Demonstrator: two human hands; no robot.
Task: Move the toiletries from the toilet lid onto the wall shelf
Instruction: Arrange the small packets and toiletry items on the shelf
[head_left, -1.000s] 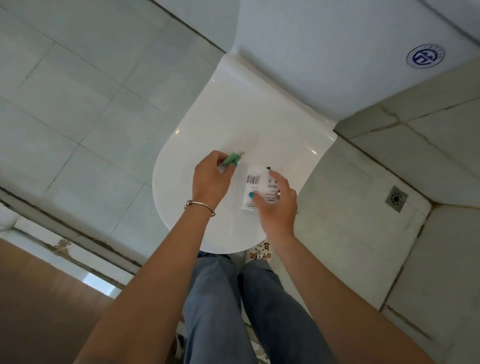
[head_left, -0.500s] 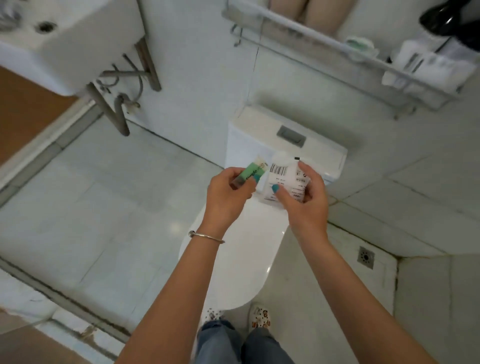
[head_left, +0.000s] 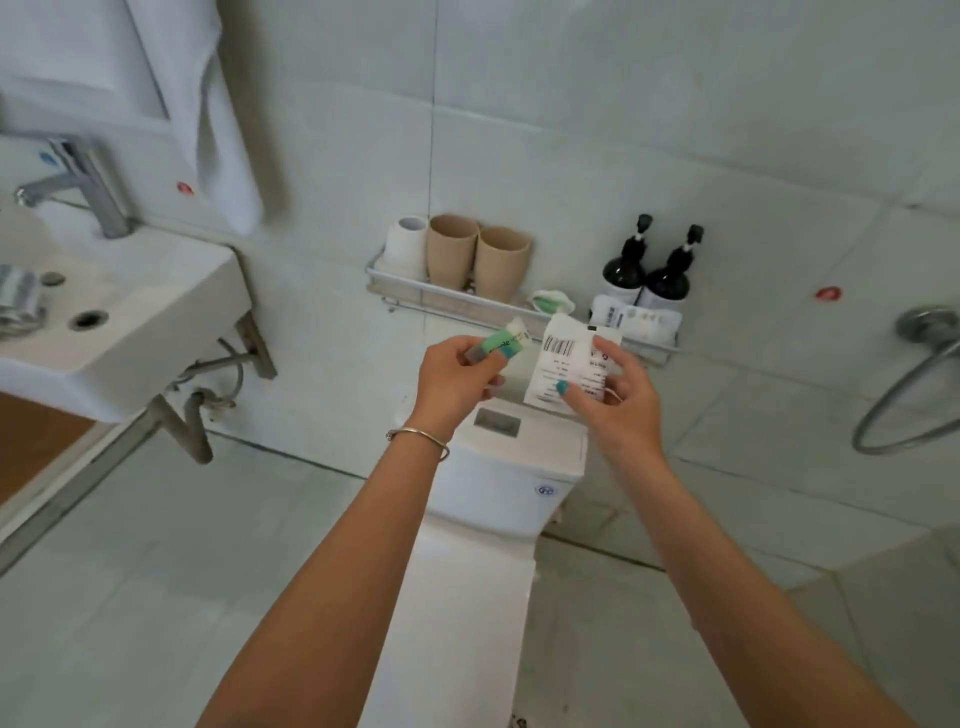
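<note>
My left hand (head_left: 457, 376) is closed around a small green and white tube (head_left: 501, 343), held just below the wall shelf (head_left: 457, 301). My right hand (head_left: 615, 402) grips a white packet with a barcode (head_left: 563, 364), raised in front of the shelf's right half. The metal shelf carries a white roll, two beige cups (head_left: 478, 257), a small green and white item (head_left: 551, 301), white packets (head_left: 636, 317) and two black pump bottles (head_left: 649, 270). The white toilet lid (head_left: 467, 613) lies below between my forearms, with nothing visible on it.
The toilet tank (head_left: 519, 467) stands under my hands. A white basin (head_left: 119, 322) with a chrome tap (head_left: 83, 182) juts out at the left, pipes beneath it. A white towel (head_left: 218, 114) hangs above. A metal ring (head_left: 914, 395) is on the right wall.
Both hands lifted the tube and the packet off the toilet lid and carried them up to the shelf. The view tilted up from the lid to the wall.
</note>
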